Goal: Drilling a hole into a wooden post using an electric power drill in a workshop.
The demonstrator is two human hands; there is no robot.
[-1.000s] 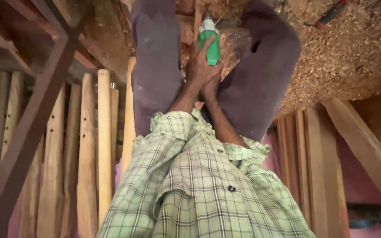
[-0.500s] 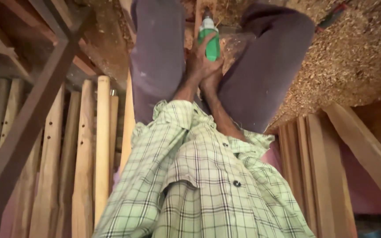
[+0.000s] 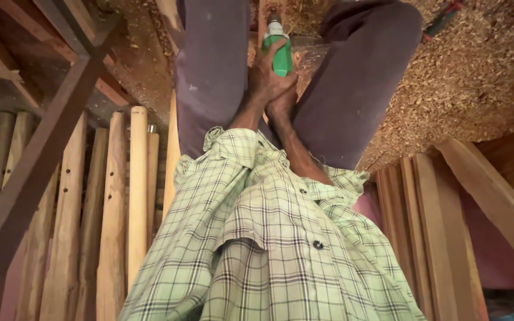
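a: a workshop floor thick with wood shavings (image 3: 477, 77) is seen past the knees, with wooden posts (image 3: 114, 214) stood at nine o'clock and planks (image 3: 429, 214) leaned at three o'clock.

b: where is the green bottle (image 3: 281, 50) placed?

a: at twelve o'clock, between the two trousered legs (image 3: 209, 71). its long axis is run up the frame, white neck and dark cap farthest from the body. it is gripped low on its body by the left hand (image 3: 264, 80), fingers curled shut around it.

b: and the right hand (image 3: 282, 107)?

a: it is tucked just beneath the left, touching it; whether its fingers are closed on anything cannot be told. the nearer view is filled by a green checked shirt (image 3: 269, 249).
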